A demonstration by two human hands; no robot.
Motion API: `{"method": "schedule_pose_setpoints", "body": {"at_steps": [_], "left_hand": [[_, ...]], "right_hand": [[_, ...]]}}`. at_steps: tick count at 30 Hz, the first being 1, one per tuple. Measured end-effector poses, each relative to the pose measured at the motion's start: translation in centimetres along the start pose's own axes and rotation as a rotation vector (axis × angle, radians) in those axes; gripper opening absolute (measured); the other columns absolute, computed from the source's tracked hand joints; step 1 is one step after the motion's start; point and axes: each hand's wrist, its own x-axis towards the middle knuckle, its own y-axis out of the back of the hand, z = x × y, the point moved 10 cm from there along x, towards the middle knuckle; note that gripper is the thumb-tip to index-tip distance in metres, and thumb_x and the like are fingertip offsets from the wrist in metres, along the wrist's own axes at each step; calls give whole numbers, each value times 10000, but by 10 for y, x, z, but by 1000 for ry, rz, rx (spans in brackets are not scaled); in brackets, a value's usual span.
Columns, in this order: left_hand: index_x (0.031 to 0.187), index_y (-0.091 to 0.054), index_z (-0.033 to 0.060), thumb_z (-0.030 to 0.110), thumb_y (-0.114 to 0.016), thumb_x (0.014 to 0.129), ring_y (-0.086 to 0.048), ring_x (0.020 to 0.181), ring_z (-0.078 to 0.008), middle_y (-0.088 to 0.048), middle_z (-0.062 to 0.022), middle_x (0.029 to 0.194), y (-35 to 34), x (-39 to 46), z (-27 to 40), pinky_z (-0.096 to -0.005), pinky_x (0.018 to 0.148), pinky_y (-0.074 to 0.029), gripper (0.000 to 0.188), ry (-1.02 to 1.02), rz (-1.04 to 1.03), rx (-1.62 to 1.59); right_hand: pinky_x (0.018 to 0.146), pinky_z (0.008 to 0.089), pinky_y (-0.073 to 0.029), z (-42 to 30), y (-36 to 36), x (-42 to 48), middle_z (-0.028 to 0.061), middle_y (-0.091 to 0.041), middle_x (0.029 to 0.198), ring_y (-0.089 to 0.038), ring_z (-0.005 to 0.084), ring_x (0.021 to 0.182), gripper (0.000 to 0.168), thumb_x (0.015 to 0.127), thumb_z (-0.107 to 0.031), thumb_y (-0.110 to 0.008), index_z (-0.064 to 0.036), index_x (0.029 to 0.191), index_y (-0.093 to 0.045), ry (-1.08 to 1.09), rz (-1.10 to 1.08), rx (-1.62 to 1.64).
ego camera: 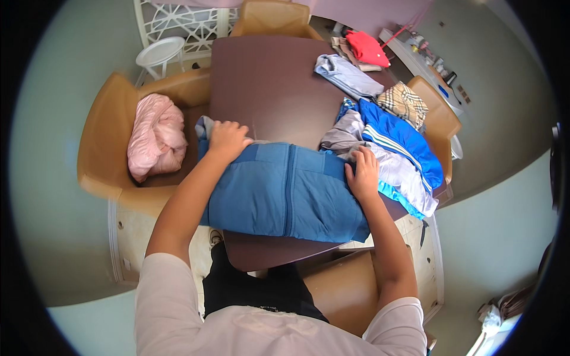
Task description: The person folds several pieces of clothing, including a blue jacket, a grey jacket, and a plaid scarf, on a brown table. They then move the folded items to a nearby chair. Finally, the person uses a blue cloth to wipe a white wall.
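Note:
A blue zip-front jacket point(258, 191), folded into a wide bundle, lies across the near part of a dark brown table point(267, 80). My left hand point(228, 140) rests on its upper left corner, by a bit of grey lining, fingers slightly spread. On the upper right edge of the jacket lies my right hand point(365, 171), its fingers bent and partly over the edge; whether it pinches cloth I cannot tell. Right beside it is a loose pile of clothes, with a grey garment point(345, 131) and a bright blue garment with white stripes point(396, 142).
Folded light-blue clothing point(347, 75), a red folded garment point(367, 48) and a checked cloth point(403, 104) are at the far right. A tan armchair point(100, 142) on the left holds a pink bundle point(156, 138). Another tan chair point(343, 285) stands close at the near edge.

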Motion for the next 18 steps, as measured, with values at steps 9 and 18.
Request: {"method": "schedule_pose_setpoints", "body": {"at_steps": [9, 18], "left_hand": [[1313, -316, 135, 418, -639, 738, -231, 1239, -403, -257, -228, 1339, 7, -53, -82, -485, 1003, -243, 718, 535, -2, -264], [1281, -330, -44, 473, -648, 736, -510, 1038, -281, -465, -177, 1214, -63, -115, -92, -361, 842, -451, 816, 1191, -358, -1206]], "right_hand": [[936, 420, -361, 74, -9, -88, 265, -425, 1223, -426, 376, 1134, 1041, 616, -608, -651, 49, 1312, -240, -905, -375, 351], [805, 412, -460, 65, -28, -89, 211, -576, 990, -558, 345, 955, 747, 621, -523, -689, 22, 1076, -456, -885, -567, 343]]}}
